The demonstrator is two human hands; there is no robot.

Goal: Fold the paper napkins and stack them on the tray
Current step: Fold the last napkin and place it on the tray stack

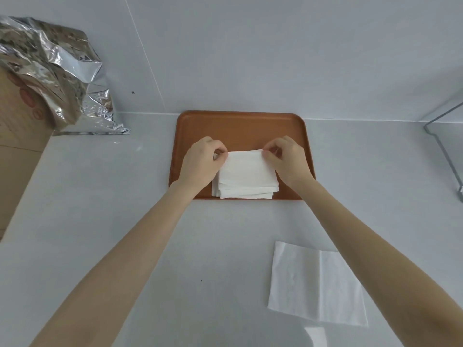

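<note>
A brown tray [240, 126] lies against the wall on the pale counter. On its near half sits a stack of folded white napkins [244, 191]. The top folded napkin [246, 166] is pinched at its far corners: my left hand [203, 164] grips the far left corner, my right hand [288, 159] the far right one. The napkin's near edge rests on the stack. An unfolded white napkin [315, 284] lies flat on the counter near me, at the right, partly under my right forearm.
A crumpled silver foil bag [62, 78] leans on a cardboard box [17, 136] at the far left. A glass or metal frame [446, 136] stands at the right edge. The wall rises just behind the tray.
</note>
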